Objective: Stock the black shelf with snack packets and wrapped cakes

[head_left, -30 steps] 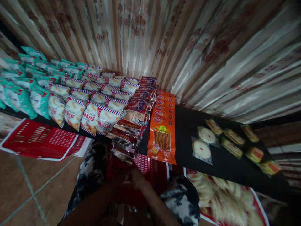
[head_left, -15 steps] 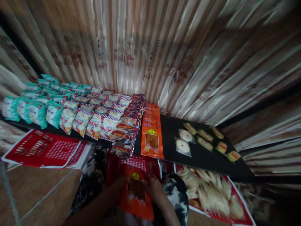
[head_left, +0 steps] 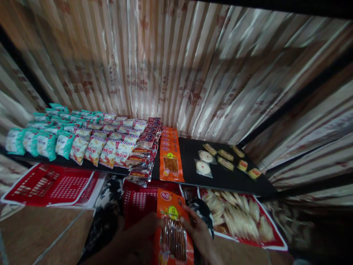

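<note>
The held orange packet (head_left: 169, 202) has white writing in a pink oval (head_left: 166, 195) and tiny writing in a yellow circle (head_left: 173, 211). Big red Chinese letters are on the white snack bags (head_left: 95, 150). All look too blurry to read for sure.

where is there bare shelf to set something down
The black shelf is bare between the orange packs and round white packets, and in front of the yellow packets. Left of the orange packs, maroon packets, white bags and teal bags crowd it.
</note>
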Demonstrator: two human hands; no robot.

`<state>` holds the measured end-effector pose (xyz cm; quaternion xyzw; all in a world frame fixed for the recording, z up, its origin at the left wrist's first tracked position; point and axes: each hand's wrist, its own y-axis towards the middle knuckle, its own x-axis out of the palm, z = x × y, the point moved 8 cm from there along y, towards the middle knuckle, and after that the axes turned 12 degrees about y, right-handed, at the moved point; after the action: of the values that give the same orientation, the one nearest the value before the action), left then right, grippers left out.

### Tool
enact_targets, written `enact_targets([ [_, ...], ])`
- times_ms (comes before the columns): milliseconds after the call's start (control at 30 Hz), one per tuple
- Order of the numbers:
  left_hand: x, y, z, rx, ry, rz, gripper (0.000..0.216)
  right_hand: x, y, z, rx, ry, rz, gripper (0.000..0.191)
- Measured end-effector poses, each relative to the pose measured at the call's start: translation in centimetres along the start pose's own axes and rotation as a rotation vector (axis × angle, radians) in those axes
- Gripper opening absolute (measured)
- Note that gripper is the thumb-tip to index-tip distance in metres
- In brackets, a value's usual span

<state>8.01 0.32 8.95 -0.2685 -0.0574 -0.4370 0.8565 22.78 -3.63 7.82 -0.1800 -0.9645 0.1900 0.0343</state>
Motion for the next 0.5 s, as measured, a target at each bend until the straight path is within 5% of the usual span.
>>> enact_targets([
  [133, 1.7, -0.4, 1.6, 0.012, -0.092, -0.042, 0.026, -0.8, -0.2, -0.6, -0.059, 0.148, 0.052, 0.061],
  [333, -0.2, 1.6, 1.2, 0.030, 0.015, 0.250, 0.030, -1.6, 1.6, -2.1, -0.185, 0.174, 0.182, 0.080],
  [500, -2.2, 3.0, 2.2, 0.124, 0.123, 0.403, 0.029, -1.4, 3.2, -3.7, -0.246, 0.072, 0.178, 0.068],
])
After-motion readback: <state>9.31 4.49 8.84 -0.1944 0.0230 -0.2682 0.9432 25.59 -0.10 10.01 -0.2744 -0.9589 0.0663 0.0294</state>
